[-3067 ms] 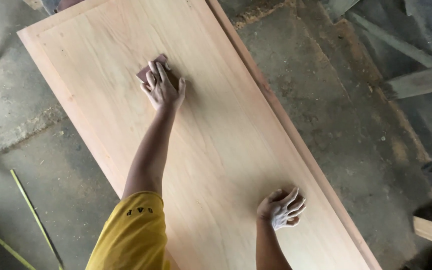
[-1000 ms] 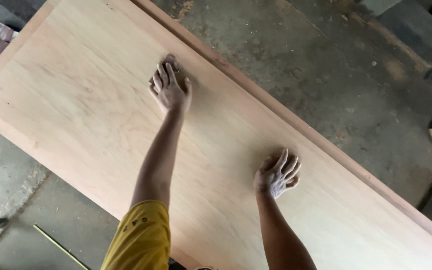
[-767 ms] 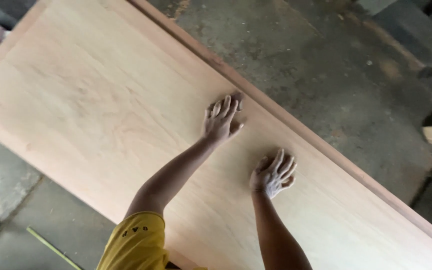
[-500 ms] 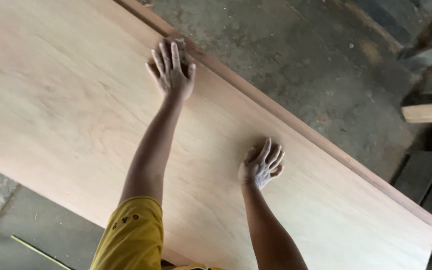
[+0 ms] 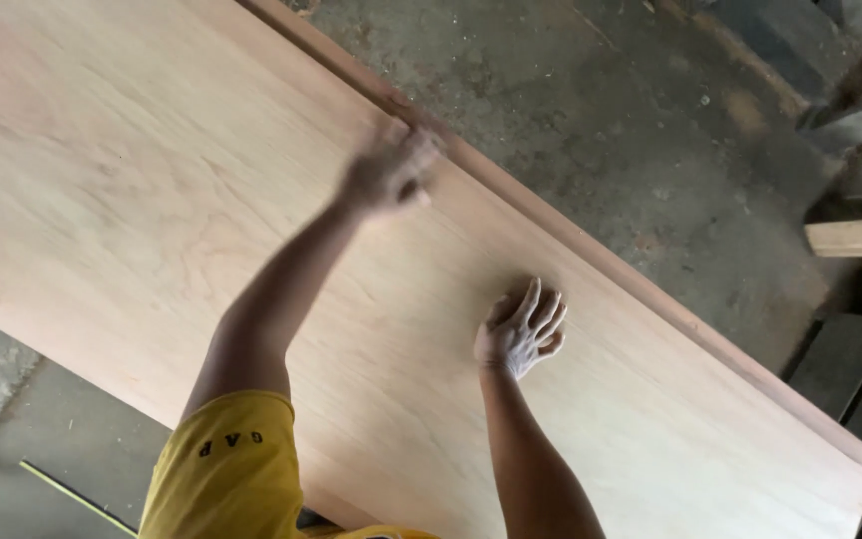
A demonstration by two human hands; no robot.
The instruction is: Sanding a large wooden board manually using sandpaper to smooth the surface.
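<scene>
A large pale wooden panel [image 5: 152, 220] with a raised frame along its far edge [image 5: 591, 250] lies flat and fills most of the head view. My left hand [image 5: 389, 172] is blurred by motion on the panel, right beside the far frame edge. It presses down on a brown piece of sandpaper that is almost hidden under the fingers. My right hand [image 5: 523, 329] rests flat on the panel nearer to me, fingers spread and dusted white, holding nothing. A yellow sleeve [image 5: 221, 464] covers my left upper arm.
Beyond the panel's far edge is a dusty concrete floor [image 5: 650, 120]. A pale wooden plank end [image 5: 855, 237] and dark slats [image 5: 850, 374] lie at the right. A thin yellow-green stick [image 5: 72, 494] lies on the floor at the lower left.
My left hand has swept back and forth over the panel and is now further right, by the far frame. My right hand has stayed planted flat. The view has shifted along the panel.
</scene>
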